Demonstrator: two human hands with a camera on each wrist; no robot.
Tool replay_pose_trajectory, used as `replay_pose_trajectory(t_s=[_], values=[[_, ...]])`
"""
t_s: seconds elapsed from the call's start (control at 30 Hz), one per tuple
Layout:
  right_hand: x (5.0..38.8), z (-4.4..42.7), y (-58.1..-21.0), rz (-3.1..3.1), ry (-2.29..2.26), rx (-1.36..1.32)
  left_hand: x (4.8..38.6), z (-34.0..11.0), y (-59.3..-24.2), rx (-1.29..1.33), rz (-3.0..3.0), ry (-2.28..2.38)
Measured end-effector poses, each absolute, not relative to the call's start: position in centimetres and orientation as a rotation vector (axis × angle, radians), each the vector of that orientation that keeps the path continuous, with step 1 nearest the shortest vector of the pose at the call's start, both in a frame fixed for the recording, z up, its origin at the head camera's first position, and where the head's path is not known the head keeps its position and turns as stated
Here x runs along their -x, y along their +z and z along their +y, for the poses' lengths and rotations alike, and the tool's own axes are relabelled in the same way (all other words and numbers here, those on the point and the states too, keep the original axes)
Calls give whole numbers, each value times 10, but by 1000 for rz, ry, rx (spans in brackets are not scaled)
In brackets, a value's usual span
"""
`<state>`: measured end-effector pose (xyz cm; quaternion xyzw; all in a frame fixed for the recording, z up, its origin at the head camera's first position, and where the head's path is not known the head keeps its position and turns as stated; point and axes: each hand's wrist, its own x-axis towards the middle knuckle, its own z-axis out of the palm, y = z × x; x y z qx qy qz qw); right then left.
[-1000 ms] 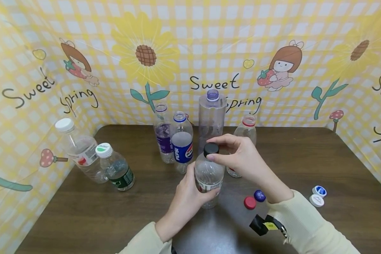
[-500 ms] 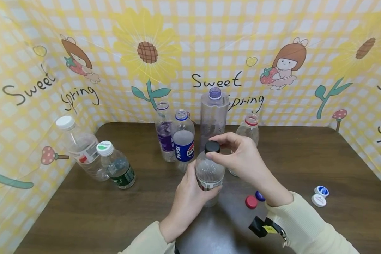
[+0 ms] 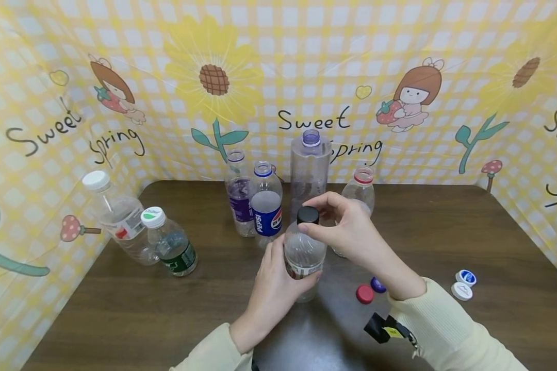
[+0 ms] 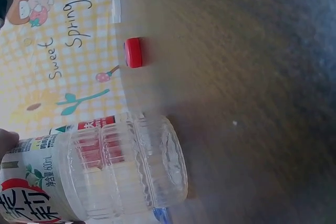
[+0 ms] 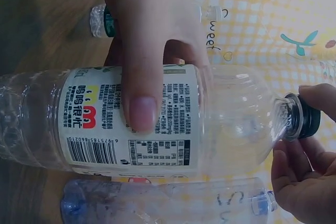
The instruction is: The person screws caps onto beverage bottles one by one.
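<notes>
A clear bottle (image 3: 305,250) stands upright at the middle front of the table, with a black cap (image 3: 308,215) on its neck. My left hand (image 3: 278,286) grips its body around the label, thumb in front; the right wrist view shows that thumb across the label (image 5: 178,124). With thumb and fingers my right hand (image 3: 353,232) pinches the black cap (image 5: 310,118) from the right side. In the left wrist view the ribbed lower part of the bottle (image 4: 126,166) shows, and only a fingertip at the left edge.
Behind stand an uncapped purple-label bottle (image 3: 239,201), Pepsi bottle (image 3: 266,211), tall bottle (image 3: 309,170) and red-ringed bottle (image 3: 359,190). Two white-capped bottles (image 3: 132,226) (image 3: 174,247) are at left. Red (image 3: 364,294), blue (image 3: 378,285) and two white caps (image 3: 461,291) lie at right.
The head view has shifted slightly. Both hands keep their hold on the bottle and black cap, and the right hand's fingers have shifted a little around the cap.
</notes>
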<state>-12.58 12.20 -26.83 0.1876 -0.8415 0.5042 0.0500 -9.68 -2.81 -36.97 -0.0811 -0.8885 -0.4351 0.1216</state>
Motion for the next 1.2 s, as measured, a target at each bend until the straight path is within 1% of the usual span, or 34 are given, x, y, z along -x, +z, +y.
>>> replay_pose_trajectory(t_s=[0.83, 1.03, 1.2], values=[[120, 123, -265, -2595, 1542, -690, 84, -38, -367, 214, -2585, -1176], [120, 135, -264, -2646, 1492, -646, 80, -51, -363, 188, -2544, -1155], [117, 155, -264, -2700, 1426, -566, 84, -71, -358, 101, -2507, -1173]])
